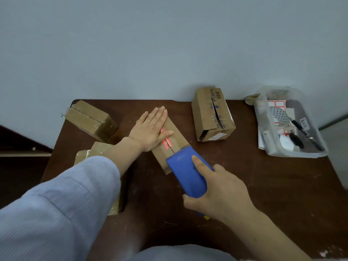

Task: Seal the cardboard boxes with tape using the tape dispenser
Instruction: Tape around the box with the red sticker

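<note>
Nearest to me, at the lower centre of the frame, my right hand is clamped round the blue tape dispenser, forefinger laid along its top and thumb under its rear. The dispenser's front edge rests on the near end of the middle box, right over the dark slit of the seam. Just above that, my left hand lies flat with straight fingers across the far part of the same box, pressing the flaps down beside a red label. I judge I am at the start of a pass along this seam; I cannot tell whether any tape is stuck down yet. The next move calls for firm pressure on the dispenser, a straight run along the slit, and my left hand getting out of the way as it comes. Below my left sleeve, at the lower left, another box sits on the brown table. Farther off, a taped box lies upper left, a split box with its seam gaping lies upper centre, and a clear bin of odds and ends stands at the right.
</note>
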A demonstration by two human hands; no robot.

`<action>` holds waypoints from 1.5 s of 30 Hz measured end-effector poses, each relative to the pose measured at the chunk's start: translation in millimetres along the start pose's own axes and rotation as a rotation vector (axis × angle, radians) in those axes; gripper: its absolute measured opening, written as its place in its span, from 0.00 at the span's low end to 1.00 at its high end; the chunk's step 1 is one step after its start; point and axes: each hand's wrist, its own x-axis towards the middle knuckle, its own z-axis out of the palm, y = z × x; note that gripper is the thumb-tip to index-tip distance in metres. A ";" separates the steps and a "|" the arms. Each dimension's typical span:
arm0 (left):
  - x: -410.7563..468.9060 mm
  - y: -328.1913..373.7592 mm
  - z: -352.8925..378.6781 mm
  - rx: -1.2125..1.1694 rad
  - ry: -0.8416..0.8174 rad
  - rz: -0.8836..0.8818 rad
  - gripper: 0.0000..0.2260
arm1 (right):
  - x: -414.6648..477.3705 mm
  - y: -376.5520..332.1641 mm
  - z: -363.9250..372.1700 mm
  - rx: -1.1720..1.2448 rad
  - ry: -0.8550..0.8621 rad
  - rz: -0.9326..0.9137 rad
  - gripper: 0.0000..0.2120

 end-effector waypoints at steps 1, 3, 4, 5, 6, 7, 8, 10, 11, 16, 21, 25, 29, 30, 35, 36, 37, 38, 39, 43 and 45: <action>-0.8 2.5 -1.7 0.037 0.025 -0.012 0.33 | 0.0 1.4 1.5 0.005 0.003 0.004 0.46; -4.5 12.1 -4.3 0.146 0.100 -0.035 0.32 | 2.6 3.5 2.7 0.022 0.025 0.007 0.46; -7.3 17.4 -4.1 0.161 0.120 -0.041 0.30 | 4.0 4.3 3.0 0.027 0.040 0.004 0.45; -9.5 21.5 -2.6 0.129 0.118 -0.046 0.29 | 4.8 5.0 3.0 0.034 0.051 0.001 0.45; -11.5 24.0 -0.2 0.068 0.093 -0.054 0.29 | 5.3 5.9 3.3 0.041 0.058 0.000 0.45; -13.2 24.8 3.7 0.011 0.061 -0.058 0.30 | 5.5 6.7 3.8 0.045 0.062 -0.002 0.45; -14.9 24.9 7.2 -0.014 0.042 -0.055 0.31 | 5.4 7.2 4.2 0.046 0.066 -0.006 0.45; -15.5 22.5 9.6 -0.011 0.001 -0.044 0.36 | 5.4 6.7 4.4 0.050 0.076 -0.012 0.45; -15.0 22.1 8.7 -0.010 -0.029 -0.040 0.38 | 5.4 6.8 4.2 0.052 0.080 -0.013 0.45; -18.3 25.1 5.3 0.028 -0.007 0.039 0.42 | 5.8 8.5 3.6 0.053 0.081 -0.016 0.45; -19.4 28.2 4.8 -0.008 0.016 0.179 0.37 | 3.8 11.2 7.4 0.047 0.069 -0.022 0.45; -20.9 29.4 4.4 -0.009 -0.002 0.165 0.34 | -2.6 17.3 15.5 0.057 0.087 -0.031 0.45; -22.1 31.9 3.9 -0.010 -0.037 0.170 0.34 | -16.5 28.6 27.9 0.059 0.088 -0.019 0.45; -22.0 32.0 2.9 -0.014 -0.037 0.165 0.34 | -18.9 31.0 30.3 0.056 0.093 -0.015 0.45; -32.6 45.6 2.0 0.039 0.013 0.045 0.32 | -8.8 32.6 30.7 0.067 0.085 -0.026 0.45; -35.3 47.3 2.8 0.022 0.001 0.024 0.33 | -6.6 31.6 30.1 0.066 0.083 -0.032 0.45; -37.1 47.4 3.2 -0.009 -0.023 0.013 0.36 | -6.0 31.8 29.8 0.069 0.085 -0.036 0.45; -37.4 46.4 4.1 -0.026 -0.048 0.016 0.41 | -6.6 33.6 31.0 0.077 0.088 -0.037 0.45; -37.1 45.0 5.1 -0.021 -0.068 0.028 0.45 | -8.6 36.2 32.5 0.087 0.093 -0.038 0.45; -34.3 39.2 10.4 0.023 -0.062 0.066 0.50 | -18.2 42.6 37.3 0.112 0.125 -0.034 0.45; -33.9 38.7 11.5 0.018 -0.059 0.071 0.49 | -24.8 46.5 41.2 0.110 0.115 -0.026 0.46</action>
